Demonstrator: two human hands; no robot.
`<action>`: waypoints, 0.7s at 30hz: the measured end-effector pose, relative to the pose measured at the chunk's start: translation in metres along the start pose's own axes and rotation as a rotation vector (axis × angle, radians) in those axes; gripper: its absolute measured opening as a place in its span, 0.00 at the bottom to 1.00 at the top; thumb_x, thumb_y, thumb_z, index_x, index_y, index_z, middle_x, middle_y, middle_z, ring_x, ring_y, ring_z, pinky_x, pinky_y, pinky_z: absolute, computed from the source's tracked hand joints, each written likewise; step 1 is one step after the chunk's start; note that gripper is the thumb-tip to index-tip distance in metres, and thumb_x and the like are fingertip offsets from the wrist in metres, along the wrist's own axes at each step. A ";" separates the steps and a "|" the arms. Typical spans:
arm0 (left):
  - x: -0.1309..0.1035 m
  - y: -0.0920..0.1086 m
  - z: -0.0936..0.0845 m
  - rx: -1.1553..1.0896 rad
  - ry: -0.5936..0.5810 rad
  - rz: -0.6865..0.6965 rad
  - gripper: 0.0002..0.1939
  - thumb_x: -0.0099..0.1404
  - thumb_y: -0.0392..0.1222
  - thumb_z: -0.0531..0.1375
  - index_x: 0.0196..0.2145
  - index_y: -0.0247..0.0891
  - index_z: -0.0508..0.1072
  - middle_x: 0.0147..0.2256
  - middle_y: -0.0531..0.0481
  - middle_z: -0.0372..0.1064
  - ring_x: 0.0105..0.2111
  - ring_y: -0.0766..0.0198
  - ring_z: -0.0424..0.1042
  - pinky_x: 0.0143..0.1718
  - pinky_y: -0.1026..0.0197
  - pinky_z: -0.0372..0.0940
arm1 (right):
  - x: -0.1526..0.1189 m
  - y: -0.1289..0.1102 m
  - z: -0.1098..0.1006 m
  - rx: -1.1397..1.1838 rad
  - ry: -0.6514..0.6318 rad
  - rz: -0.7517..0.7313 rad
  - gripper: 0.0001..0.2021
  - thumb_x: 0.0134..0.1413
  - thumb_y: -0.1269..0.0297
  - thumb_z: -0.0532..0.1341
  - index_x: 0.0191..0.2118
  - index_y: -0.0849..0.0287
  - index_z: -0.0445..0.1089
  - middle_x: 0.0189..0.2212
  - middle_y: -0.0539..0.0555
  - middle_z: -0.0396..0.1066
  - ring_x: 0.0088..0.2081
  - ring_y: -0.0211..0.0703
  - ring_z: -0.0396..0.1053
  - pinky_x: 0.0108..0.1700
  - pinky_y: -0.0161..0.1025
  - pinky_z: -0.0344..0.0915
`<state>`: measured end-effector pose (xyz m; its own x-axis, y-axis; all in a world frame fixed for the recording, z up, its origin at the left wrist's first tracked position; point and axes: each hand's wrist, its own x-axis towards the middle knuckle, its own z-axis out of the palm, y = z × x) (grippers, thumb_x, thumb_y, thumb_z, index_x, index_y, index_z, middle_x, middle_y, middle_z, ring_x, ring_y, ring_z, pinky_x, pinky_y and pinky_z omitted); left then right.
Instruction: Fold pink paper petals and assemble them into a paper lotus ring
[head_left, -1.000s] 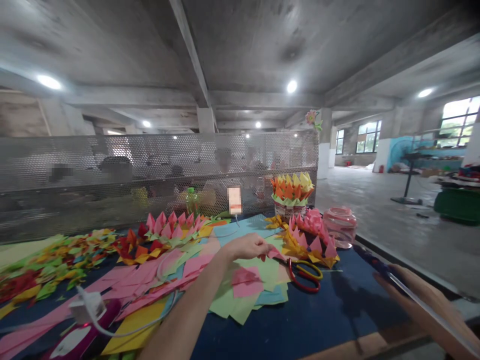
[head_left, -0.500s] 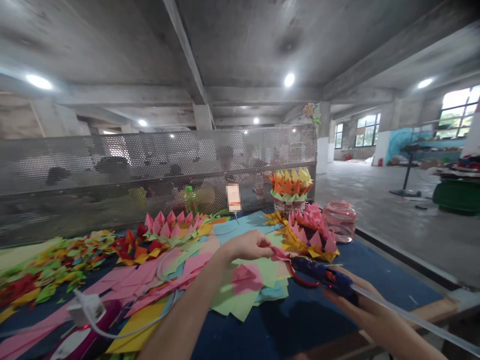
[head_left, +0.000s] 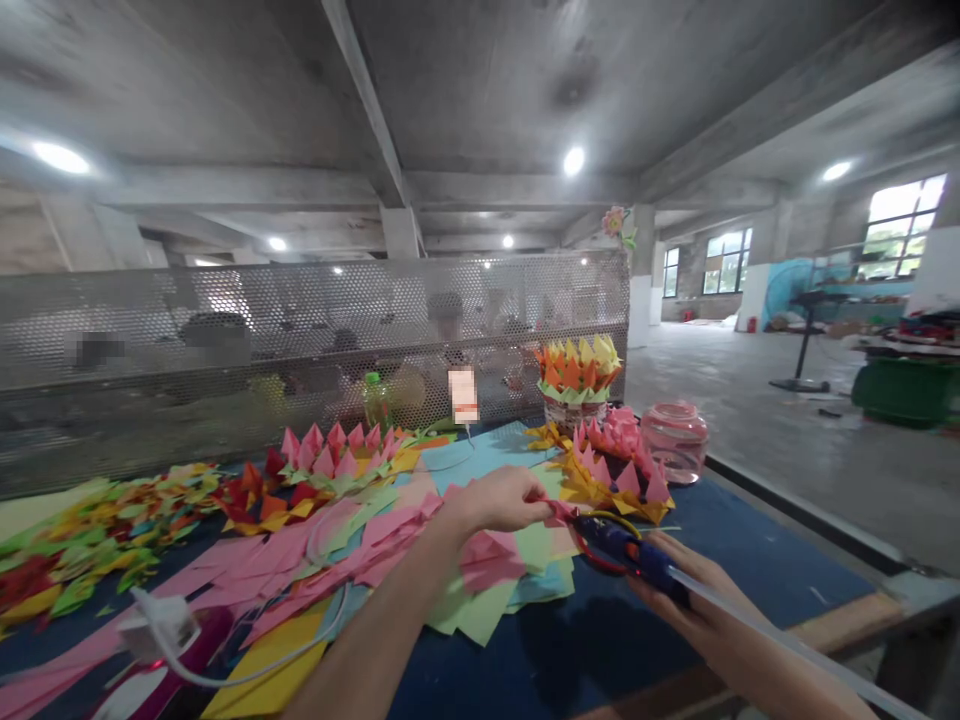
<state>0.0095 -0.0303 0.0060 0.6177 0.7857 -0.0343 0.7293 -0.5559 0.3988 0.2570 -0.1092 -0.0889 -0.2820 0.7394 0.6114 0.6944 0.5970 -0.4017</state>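
My left hand [head_left: 514, 498] pinches a small folded pink paper [head_left: 561, 512] over the middle of the table. From the right, my right hand [head_left: 686, 590] is wrapped round a dark blue glue gun [head_left: 626, 548], whose nozzle end is at the pink paper. A long clear glue stick [head_left: 780, 636] runs out of the gun's back over my right wrist. Red and yellow loops show beside the gun; what they belong to is unclear. Below my left hand lie pink paper pieces [head_left: 491, 562] on pale green sheets [head_left: 471, 615].
Folded pink and yellow petal rings [head_left: 622, 480] stand beside a clear pink jar [head_left: 675, 445]. A layered paper flower [head_left: 579, 375] is behind them. Colourful folded pieces [head_left: 142, 520] and a power strip [head_left: 161, 665] lie left. A perforated metal screen [head_left: 322, 340] stands behind.
The glue gun has shifted slightly left, and a yellow loop now shows above it. The whole view has moved a little. My left hand still pinches the pink paper.
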 end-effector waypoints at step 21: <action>0.001 0.005 0.004 0.122 0.043 -0.002 0.15 0.57 0.49 0.51 0.21 0.37 0.68 0.17 0.54 0.56 0.18 0.69 0.54 0.21 0.63 0.42 | -0.001 -0.001 0.003 -0.005 -0.047 -0.005 0.11 0.55 0.62 0.56 0.43 0.55 0.69 0.39 0.54 0.74 0.39 0.45 0.72 0.40 0.34 0.69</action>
<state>0.0148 -0.0336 0.0043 0.6051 0.7961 0.0058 0.7622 -0.5814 0.2847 0.2548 -0.1094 -0.0907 -0.3161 0.7506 0.5802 0.6960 0.5991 -0.3958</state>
